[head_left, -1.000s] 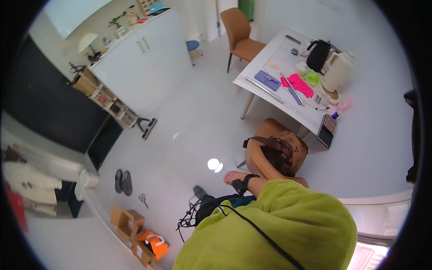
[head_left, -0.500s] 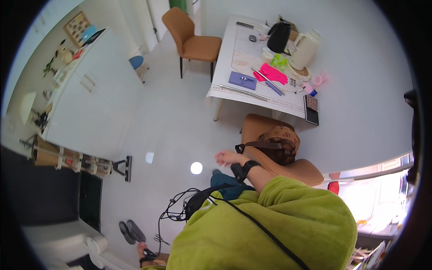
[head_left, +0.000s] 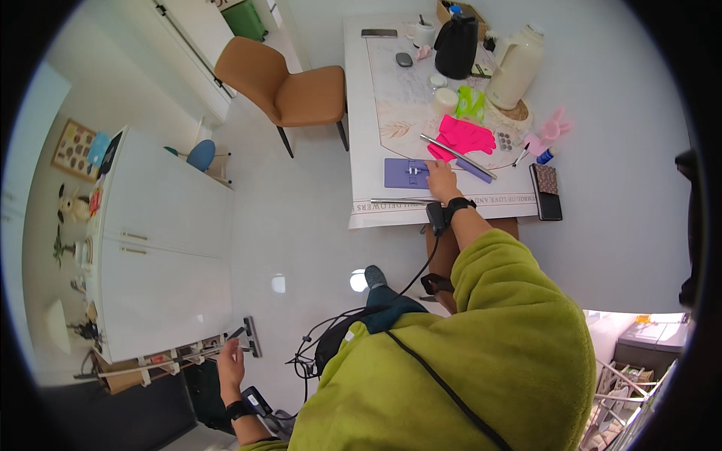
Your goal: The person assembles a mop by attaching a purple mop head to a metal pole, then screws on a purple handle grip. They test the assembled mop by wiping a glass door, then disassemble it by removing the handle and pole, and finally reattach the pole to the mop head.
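On the table, my right hand [head_left: 441, 180] has its fingers closed at the right end of a flat purple plate [head_left: 395, 174], which looks like a mop head with a small white joint in its middle. The fingers cover that end. A metal tube [head_left: 444, 148] lies just beyond the hand, over pink rubber gloves [head_left: 462, 137], beside a purple bar [head_left: 475, 171]. Another thin metal tube [head_left: 395, 201] lies along the front edge, partly behind my wrist. Low at the left, my left hand [head_left: 231, 366] is raised with its fingers apart, holding nothing that I can see.
A black jug [head_left: 456, 49] and a cream jug [head_left: 519, 68] stand at the back of the table [head_left: 365, 90]. A brown chair [head_left: 308, 94] is left of it. A floor squeegee [head_left: 252, 337] stands near the white cabinet [head_left: 165, 210]. Cables [head_left: 304, 353] hang at my waist.
My right hand has moved from beside the bag chair up onto the table, to the purple plate. My left hand has risen at the lower left. The view has turned and come nearer the table.
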{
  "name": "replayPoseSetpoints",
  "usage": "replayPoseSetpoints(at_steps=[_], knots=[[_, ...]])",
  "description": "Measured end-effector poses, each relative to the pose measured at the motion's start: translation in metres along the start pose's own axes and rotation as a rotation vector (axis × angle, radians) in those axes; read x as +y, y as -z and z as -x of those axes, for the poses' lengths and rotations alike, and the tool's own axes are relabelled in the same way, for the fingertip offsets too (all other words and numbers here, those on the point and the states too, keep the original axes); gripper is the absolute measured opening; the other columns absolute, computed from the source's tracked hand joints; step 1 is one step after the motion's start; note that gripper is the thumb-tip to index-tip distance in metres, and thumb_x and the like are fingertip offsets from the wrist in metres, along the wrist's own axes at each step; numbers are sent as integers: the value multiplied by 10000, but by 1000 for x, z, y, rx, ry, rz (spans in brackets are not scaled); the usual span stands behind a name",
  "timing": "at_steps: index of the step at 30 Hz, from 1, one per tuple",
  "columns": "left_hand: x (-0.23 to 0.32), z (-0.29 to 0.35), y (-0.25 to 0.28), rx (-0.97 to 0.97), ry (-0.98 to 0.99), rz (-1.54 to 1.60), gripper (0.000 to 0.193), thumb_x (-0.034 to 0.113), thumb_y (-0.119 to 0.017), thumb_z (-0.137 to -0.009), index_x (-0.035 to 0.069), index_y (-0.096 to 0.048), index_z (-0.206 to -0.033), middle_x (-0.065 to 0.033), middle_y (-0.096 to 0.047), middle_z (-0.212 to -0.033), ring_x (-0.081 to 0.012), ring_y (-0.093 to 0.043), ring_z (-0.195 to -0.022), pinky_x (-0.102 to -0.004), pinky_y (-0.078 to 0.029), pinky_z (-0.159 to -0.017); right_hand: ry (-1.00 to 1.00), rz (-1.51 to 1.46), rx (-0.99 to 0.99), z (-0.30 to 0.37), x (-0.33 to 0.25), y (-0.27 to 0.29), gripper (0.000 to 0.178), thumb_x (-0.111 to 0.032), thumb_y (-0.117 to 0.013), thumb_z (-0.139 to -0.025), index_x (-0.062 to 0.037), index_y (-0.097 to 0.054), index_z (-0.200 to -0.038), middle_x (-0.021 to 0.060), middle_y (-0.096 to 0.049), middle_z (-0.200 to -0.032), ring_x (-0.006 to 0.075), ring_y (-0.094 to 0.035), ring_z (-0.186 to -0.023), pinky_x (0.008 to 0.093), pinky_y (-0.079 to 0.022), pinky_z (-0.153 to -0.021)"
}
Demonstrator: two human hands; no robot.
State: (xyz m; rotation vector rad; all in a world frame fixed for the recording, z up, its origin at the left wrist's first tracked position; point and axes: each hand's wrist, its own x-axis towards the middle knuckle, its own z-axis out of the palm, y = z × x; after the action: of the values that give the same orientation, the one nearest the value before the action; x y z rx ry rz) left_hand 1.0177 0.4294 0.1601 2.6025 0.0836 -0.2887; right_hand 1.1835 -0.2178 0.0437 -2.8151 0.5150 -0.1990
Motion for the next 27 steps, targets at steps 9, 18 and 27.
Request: replayPoseSetpoints(at_steps=[9,18,27], knots=[[163,-167,11,-115,-375,-20,249,78,-543,-851,13,-564,-1090,-172,-618,-1029,-278,-623,-860,-330,-482,-766,314,109,-16,-41,28,1,311,-255,-624,-788,-27,-495,-957,136,-530,-949,296,-530,-929,418,-449,-765],[324,-217,-86,-676,-428,883,664,205,-624,-835,83,-269,-1383,-122,-365,-1364,-229,-403,-1207,-357,-393,-954,-8,-580,162,1,-97,55,256,-229,-520,-894,4,-425,-938,234,-554,-800,418,-557,-763,468,-437,-650],[348,-211,-102,-928,-289,1215,827,288,-729,-612,4,-358,-1295,-116,-461,-1226,-246,-458,-1152,-371,-388,-964,184,-1068,-354,63,-152,100,266,-259,-502,-917,-9,-497,-1009,146,-565,-735,262,-559,-641,347,-438,-600]])
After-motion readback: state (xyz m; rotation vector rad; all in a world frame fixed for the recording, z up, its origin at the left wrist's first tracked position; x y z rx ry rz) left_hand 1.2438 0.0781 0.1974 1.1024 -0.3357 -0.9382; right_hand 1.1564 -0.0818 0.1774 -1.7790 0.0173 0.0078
